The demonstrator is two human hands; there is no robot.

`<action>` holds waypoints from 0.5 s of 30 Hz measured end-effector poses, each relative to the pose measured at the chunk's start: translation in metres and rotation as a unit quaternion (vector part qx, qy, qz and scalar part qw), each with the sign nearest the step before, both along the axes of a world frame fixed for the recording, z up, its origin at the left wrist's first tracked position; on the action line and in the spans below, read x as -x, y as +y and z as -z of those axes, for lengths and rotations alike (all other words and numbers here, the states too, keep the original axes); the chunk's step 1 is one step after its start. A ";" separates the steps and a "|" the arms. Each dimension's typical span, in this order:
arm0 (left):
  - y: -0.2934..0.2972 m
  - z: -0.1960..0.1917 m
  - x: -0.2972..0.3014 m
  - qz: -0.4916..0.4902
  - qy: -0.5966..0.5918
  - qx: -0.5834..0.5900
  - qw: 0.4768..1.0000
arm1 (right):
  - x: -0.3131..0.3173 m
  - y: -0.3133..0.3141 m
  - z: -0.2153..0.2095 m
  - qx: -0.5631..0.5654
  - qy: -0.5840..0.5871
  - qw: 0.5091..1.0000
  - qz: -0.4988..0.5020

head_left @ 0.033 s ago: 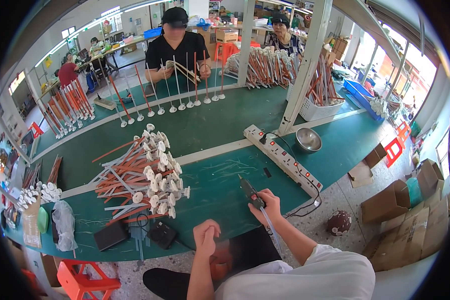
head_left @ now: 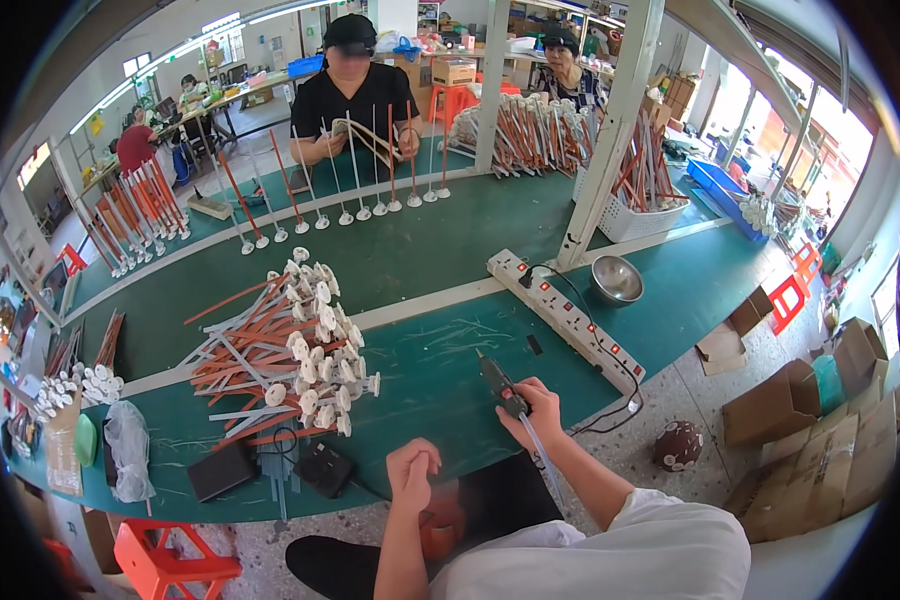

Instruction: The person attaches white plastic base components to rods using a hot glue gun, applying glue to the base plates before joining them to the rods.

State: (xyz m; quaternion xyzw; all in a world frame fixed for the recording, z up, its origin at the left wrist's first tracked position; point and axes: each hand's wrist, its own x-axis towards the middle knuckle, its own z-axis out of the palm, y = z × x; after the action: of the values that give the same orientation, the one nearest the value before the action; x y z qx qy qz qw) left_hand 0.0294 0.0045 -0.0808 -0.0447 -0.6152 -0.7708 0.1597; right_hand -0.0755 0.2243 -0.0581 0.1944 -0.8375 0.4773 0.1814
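Observation:
My right hand [head_left: 536,408] is closed round a dark green hot glue gun [head_left: 500,385], its nozzle pointing up and away over the green tabletop. A translucent glue stick [head_left: 540,445] trails from the gun's back end. By the near table edge, my left hand [head_left: 413,472] is curled into a loose fist, and nothing sticks out of it. To the left lies a heap of grey and orange strips with white round ends [head_left: 325,345]. Several loose glue sticks [head_left: 278,470] lie beside a black adapter box [head_left: 325,468] at the near edge.
A long white power strip [head_left: 567,315] with a black cord and a metal bowl [head_left: 617,280] are on the right. White posts [head_left: 615,140] rise from the table. Opposite, a person [head_left: 350,100] holds a bent strip behind a row of upright rods. An orange stool [head_left: 170,560] stands lower left.

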 end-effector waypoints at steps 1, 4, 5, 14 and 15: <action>0.000 0.000 0.001 -0.001 0.003 -0.002 1.000 | 0.001 0.000 0.001 0.001 0.020 1.000 -0.001; 0.000 -0.001 0.000 -0.005 0.013 0.005 1.000 | 0.003 0.000 0.003 -0.001 0.030 1.000 -0.005; 0.000 0.000 0.000 -0.005 0.012 0.004 1.000 | 0.002 0.001 0.003 -0.001 0.028 1.000 -0.004; -0.001 -0.002 0.003 -0.008 0.000 -0.019 1.000 | -0.001 0.003 -0.004 0.008 0.032 0.999 -0.004; -0.001 -0.002 0.003 -0.005 -0.007 -0.018 1.000 | -0.003 0.006 -0.006 0.002 0.031 1.000 -0.003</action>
State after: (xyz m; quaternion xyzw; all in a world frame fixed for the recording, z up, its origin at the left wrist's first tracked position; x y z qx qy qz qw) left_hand 0.0269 0.0031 -0.0786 -0.0333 -0.6023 -0.7814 0.1599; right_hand -0.0722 0.2301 -0.0519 0.2110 -0.8300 0.4733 0.2061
